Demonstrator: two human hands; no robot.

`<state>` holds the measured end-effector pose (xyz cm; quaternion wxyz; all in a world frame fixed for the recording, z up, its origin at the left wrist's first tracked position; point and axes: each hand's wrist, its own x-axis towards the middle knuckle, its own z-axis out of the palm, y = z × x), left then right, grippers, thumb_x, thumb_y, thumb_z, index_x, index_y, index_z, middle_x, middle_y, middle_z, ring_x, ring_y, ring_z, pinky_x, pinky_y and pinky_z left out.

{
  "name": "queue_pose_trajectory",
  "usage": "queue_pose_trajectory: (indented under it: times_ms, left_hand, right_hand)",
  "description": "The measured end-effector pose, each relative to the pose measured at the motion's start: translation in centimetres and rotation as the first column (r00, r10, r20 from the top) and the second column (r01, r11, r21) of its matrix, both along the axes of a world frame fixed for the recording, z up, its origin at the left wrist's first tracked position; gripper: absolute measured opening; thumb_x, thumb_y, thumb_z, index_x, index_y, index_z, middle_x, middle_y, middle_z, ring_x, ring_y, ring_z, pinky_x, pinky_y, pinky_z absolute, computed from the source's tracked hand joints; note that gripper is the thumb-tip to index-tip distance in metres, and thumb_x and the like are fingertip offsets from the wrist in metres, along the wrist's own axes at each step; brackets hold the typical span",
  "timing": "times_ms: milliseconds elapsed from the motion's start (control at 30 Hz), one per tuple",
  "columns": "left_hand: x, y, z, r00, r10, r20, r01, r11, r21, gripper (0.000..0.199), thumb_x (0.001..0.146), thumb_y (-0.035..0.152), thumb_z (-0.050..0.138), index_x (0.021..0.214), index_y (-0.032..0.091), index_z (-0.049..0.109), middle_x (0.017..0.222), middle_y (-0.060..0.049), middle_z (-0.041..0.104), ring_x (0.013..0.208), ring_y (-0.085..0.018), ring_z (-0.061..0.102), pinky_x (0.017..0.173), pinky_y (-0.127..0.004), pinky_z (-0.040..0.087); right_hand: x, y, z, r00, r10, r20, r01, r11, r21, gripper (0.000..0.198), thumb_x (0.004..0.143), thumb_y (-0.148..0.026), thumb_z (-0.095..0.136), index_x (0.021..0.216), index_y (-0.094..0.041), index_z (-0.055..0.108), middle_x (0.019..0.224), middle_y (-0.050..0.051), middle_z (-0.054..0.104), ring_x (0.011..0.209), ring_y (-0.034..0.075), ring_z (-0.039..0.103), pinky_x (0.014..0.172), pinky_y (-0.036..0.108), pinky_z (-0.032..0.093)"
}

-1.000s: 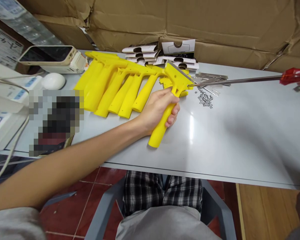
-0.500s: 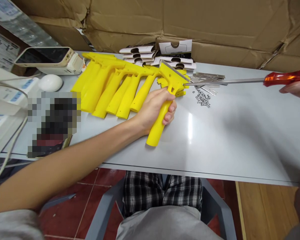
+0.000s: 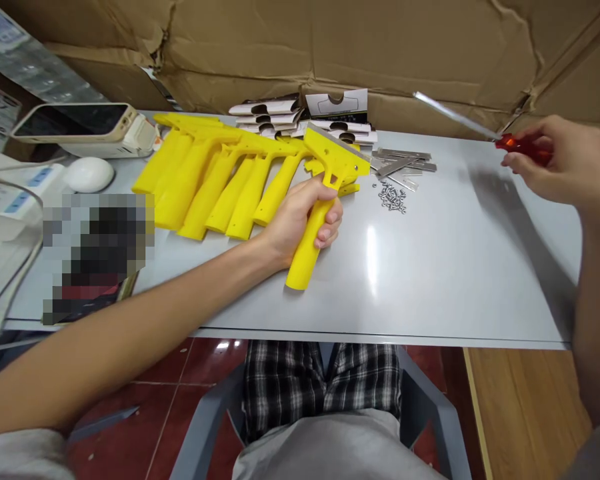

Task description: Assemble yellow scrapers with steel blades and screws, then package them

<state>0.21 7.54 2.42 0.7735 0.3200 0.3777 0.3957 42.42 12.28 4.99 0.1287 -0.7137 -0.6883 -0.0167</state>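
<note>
Gripping a scraper [image 3: 337, 157], the left hand [image 3: 303, 217] sat between yellow handles [image 3: 247, 202] and screws [image 3: 393, 198]; cardboard [image 3: 380, 47] stood far; the right hand [image 3: 563, 163] grasped a screwdriver [image 3: 510, 143].

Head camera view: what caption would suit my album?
Left hand gripping a yellow scraper, right hand holding a red-handled screwdriver apart from it, small metal fasteners piled on the table.
</note>
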Motion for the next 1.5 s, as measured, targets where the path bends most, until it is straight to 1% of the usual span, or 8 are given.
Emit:
queue_pose_trajectory:
  times_ms: [267,667,900,1000,1167,1300,1400,1500]
  left_hand:
    - [0.1,0.0,0.2,1.000,-0.006,0.000,0.006,1.000,0.006,0.028,0.082,0.028,0.073,0.076,0.024,0.046,0.049,0.006,0.049,0.034,-0.007,0.040,0.033,-0.018,0.030]
    - [-0.1,-0.2,0.1,0.996,-0.082,-0.032,0.087,0.981,0.175,0.032,0.073,0.031,0.076,0.083,0.024,0.047,0.054,0.008,0.054,0.033,-0.006,0.036,0.030,-0.018,0.029]
    - [0.0,-0.4,0.4,0.993,-0.074,-0.093,0.089,0.981,0.171,0.030,0.078,0.034,0.072,0.086,0.026,0.044,0.055,0.009,0.051,0.033,-0.006,0.036,0.031,-0.018,0.028]
    - [-0.1,-0.3,0.3,0.991,-0.096,-0.095,0.112,0.977,0.182,0.029,0.079,0.036,0.072,0.084,0.025,0.045,0.054,0.008,0.051,0.033,-0.006,0.035,0.031,-0.019,0.028]
    - [-0.3,0.0,0.2,0.973,-0.202,-0.108,0.215,0.969,0.119,0.040,0.092,0.063,0.063,0.086,0.024,0.053,0.051,0.004,0.050,0.033,-0.010,0.039,0.031,-0.023,0.028]
    - [0.0,-0.2,0.2,0.977,-0.140,-0.162,0.156,0.983,0.092,0.038,0.098,0.060,0.065,0.094,0.023,0.060,0.056,0.002,0.057,0.035,-0.010,0.043,0.033,-0.022,0.031]
    - [0.1,-0.3,0.2,0.989,-0.035,-0.144,0.055,0.990,0.133,0.040,0.095,0.057,0.076,0.109,0.022,0.065,0.071,0.000,0.069,0.041,-0.009,0.051,0.036,-0.022,0.039]
    - [0.1,-0.3,-0.2,0.995,0.004,-0.101,0.013,0.987,0.160,0.043,0.090,0.052,0.085,0.114,0.019,0.070,0.077,0.000,0.070,0.050,-0.008,0.057,0.045,-0.020,0.048]
  right_hand:
    - [-0.7,2.2,-2.9,0.995,-0.052,0.087,0.055,0.998,-0.031,0.055,0.107,-0.049,0.060,0.143,-0.009,0.070,0.133,0.009,0.065,0.104,-0.002,0.051,0.099,0.022,0.039]
    - [-0.2,2.9,-3.5,0.982,0.072,0.173,-0.061,0.996,-0.069,0.042,0.105,-0.040,0.062,0.135,-0.015,0.076,0.119,0.010,0.067,0.107,0.009,0.054,0.101,0.026,0.039]
    - [0.5,3.2,-4.0,0.984,0.132,0.118,-0.125,0.990,-0.059,0.042,0.100,-0.041,0.062,0.134,-0.020,0.073,0.119,0.010,0.068,0.105,0.012,0.052,0.099,0.029,0.036]
    - [0.0,2.9,-4.0,0.987,0.116,0.108,-0.113,0.993,-0.032,0.048,0.102,-0.045,0.062,0.142,-0.020,0.070,0.128,0.013,0.065,0.116,0.013,0.054,0.106,0.029,0.038]
    - [-2.4,1.5,-3.3,0.988,0.141,0.066,-0.150,0.978,0.148,0.050,0.106,-0.056,0.058,0.139,-0.021,0.074,0.150,0.013,0.057,0.144,0.019,0.048,0.124,0.036,0.035]
    - [-4.2,0.8,-3.1,0.966,0.251,0.059,-0.256,0.960,0.111,0.042,0.105,-0.048,0.061,0.128,-0.018,0.078,0.148,0.014,0.058,0.141,0.021,0.048,0.126,0.042,0.035]
    - [-4.2,1.0,-3.6,0.949,0.314,0.011,-0.314,0.948,0.046,0.035,0.104,-0.039,0.063,0.124,-0.016,0.080,0.144,0.014,0.060,0.137,0.020,0.050,0.125,0.044,0.037]
    - [-3.7,1.4,-4.2,0.949,0.315,-0.024,-0.315,0.949,0.015,0.032,0.102,-0.034,0.065,0.123,-0.015,0.081,0.141,0.015,0.061,0.134,0.020,0.052,0.125,0.044,0.038]
